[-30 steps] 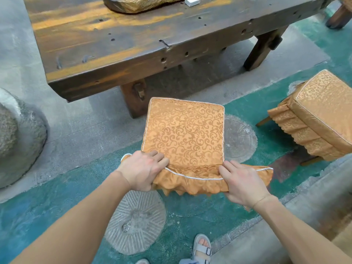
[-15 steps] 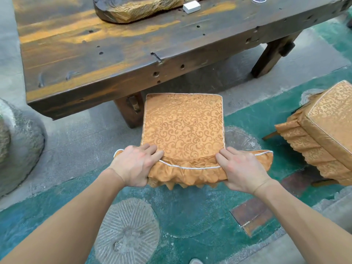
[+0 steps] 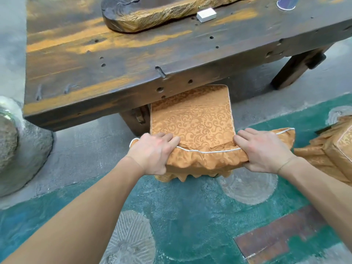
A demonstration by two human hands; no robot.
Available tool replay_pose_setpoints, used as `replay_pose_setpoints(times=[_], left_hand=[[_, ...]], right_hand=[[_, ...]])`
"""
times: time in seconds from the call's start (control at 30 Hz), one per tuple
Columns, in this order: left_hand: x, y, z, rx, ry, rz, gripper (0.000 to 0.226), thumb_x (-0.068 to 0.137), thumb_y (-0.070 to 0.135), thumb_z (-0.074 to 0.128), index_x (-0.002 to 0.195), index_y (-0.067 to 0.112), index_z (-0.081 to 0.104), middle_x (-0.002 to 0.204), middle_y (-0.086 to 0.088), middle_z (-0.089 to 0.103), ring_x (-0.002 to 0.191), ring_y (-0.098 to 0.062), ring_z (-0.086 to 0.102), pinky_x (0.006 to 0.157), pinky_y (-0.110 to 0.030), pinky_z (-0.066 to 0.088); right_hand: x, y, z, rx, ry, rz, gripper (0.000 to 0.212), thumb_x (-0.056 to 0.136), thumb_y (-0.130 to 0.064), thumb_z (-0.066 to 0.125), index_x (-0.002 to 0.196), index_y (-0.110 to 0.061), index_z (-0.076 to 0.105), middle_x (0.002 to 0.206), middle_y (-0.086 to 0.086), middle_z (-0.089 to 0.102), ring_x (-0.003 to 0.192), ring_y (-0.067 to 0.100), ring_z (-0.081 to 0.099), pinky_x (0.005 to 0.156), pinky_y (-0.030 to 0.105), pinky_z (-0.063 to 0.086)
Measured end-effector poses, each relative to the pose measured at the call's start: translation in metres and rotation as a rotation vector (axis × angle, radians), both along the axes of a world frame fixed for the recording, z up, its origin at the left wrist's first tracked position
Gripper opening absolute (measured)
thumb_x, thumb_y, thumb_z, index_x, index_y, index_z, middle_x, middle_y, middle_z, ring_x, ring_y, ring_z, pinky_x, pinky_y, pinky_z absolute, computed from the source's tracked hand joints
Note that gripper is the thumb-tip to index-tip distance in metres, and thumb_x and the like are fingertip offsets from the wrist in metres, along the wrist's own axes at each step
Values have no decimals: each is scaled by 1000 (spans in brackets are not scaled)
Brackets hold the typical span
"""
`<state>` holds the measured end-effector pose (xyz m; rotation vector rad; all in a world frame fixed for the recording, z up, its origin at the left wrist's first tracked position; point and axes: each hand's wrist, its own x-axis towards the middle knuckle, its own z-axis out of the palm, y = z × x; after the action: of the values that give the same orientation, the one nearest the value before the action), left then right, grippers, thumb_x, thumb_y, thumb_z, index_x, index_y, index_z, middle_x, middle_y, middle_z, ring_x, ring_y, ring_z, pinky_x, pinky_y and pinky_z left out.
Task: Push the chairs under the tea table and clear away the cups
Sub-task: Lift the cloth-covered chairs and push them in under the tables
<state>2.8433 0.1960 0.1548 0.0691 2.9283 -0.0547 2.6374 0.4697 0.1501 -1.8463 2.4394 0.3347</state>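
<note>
— What do the fingers [image 3: 171, 139] hold?

— Both sets curl shut over the near edge of a gold brocade chair cushion [image 3: 192, 121]; the left hand [image 3: 154, 153] clamps its left corner, the right hand [image 3: 264, 151] the right, thumbs tucked under the ruffled skirt.

— And the chair?

— Its far end sits beneath the dark wooden tea table [image 3: 114, 60], beside a table leg [image 3: 136, 119].

— Anything else?

— A second covered chair [image 3: 331, 149] stands at right, well apart; a white block [image 3: 206, 14] and a cup's base [image 3: 285, 3] rest on the tabletop.
</note>
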Motion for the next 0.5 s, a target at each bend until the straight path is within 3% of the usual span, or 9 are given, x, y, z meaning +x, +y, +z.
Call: replay_pose_setpoints(times=[0.1,0.3,0.5], left_hand=[[-19,-8,1,3,-13,26,46,62,31,66,101,20,45,92,5,57,85,-24,60,55,-36,50],[-58,-24,4,-7,-21,30,48,60,31,69,100,19,46,89,4,57,81,-25,61,51,-33,45],[-93,-37,6,10,-28,83,45,67,34,64,103,22,40,93,4,54,87,-23,58,58,-38,50]], right_hand=[[-20,-10,2,2,8,26,55,52,-44,77,90,-15,51,84,1,56,81,27,60,51,35,46],[-65,-32,5,17,13,49,56,49,-42,77,90,-16,49,83,0,54,81,26,59,48,32,38],[-107,-52,6,14,0,58,51,56,-45,72,92,-15,52,85,1,53,82,27,57,54,38,48]])
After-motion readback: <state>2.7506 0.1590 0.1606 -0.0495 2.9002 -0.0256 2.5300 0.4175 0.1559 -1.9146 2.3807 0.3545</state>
